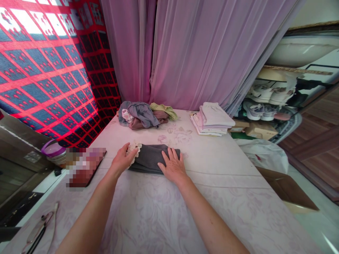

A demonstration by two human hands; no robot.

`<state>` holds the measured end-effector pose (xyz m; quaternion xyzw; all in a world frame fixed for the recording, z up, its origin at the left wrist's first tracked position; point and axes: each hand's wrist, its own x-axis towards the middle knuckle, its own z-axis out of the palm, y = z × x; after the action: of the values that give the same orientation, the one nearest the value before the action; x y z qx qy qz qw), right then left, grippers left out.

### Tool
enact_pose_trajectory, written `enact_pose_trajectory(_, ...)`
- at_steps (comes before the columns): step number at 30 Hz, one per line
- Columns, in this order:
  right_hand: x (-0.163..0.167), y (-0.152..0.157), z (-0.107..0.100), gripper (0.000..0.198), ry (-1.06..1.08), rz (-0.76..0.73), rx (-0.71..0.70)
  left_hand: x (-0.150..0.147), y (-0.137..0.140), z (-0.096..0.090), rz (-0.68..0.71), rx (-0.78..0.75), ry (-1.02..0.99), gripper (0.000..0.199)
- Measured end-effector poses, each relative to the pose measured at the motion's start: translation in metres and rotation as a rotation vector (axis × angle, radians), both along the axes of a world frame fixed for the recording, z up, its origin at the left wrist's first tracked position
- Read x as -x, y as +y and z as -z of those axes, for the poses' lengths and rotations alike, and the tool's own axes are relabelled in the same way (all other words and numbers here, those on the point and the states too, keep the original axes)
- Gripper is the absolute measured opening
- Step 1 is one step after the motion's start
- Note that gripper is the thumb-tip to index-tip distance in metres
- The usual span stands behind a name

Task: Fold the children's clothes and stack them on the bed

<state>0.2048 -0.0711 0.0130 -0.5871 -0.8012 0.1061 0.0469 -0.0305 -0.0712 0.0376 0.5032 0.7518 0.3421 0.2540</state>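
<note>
A dark grey garment [150,158] with a cream lace trim [136,148] lies folded into a flat strip across the middle of the table. At its left end, my left hand [122,160] grips the lace edge, the thumb over it. The lower fingers of that hand are hidden. Flat on the garment's right end rests my right hand [173,164], fingers spread and holding nothing. Behind the garment sits a loose heap of crumpled clothes [144,114] in blue-grey, brown and yellow-green. A neat stack of folded pale clothes [214,121] stands at the back right.
A pale floral cloth covers the table [212,197]. Eyeglasses [39,229] lie at the front left, near a blurred-out flat object [86,169]. Purple curtains [185,53] hang behind, with a red checked cloth [53,67] at left. Right of the table are shoes [259,109] and a box [287,188].
</note>
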Motion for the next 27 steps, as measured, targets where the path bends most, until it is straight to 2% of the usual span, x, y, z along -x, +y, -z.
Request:
enact_pose_trajectory(3,-0.001,-0.005,0.003,0.063,0.007,0.000,-0.087,-0.005,-0.001,-0.008,0.064,-0.006,0.092,0.072)
enact_pose_trajectory(6,-0.003,-0.009,0.006,0.058,0.034,0.008,-0.182,-0.009,-0.006,-0.013,0.043,0.072,0.229,0.066)
enact_pose_trajectory(13,-0.003,-0.007,0.007,0.056,0.043,0.009,-0.105,-0.016,-0.015,-0.017,0.069,0.193,0.464,0.066)
enact_pose_trajectory(16,-0.005,-0.008,0.009,0.052,0.086,-0.009,-0.155,-0.012,-0.014,-0.017,0.062,0.164,0.546,0.070)
enact_pose_trajectory(18,-0.009,-0.010,0.011,0.047,0.148,0.015,-0.243,-0.004,-0.010,-0.015,0.060,0.171,0.541,0.074)
enact_pose_trajectory(21,-0.020,-0.010,0.013,0.048,0.266,0.204,-0.334,0.010,-0.003,-0.009,0.080,0.256,0.416,0.081)
enact_pose_trajectory(22,-0.026,-0.008,0.012,0.050,0.293,0.287,-0.305,0.015,-0.001,-0.006,0.085,0.279,0.377,0.083)
enact_pose_trajectory(24,-0.037,-0.003,0.008,0.057,0.318,0.420,-0.155,0.021,0.004,-0.003,0.092,0.311,0.342,0.088)
enact_pose_trajectory(27,-0.050,0.007,0.001,0.064,0.321,0.484,0.087,0.022,0.006,-0.004,0.091,0.346,0.363,0.094)
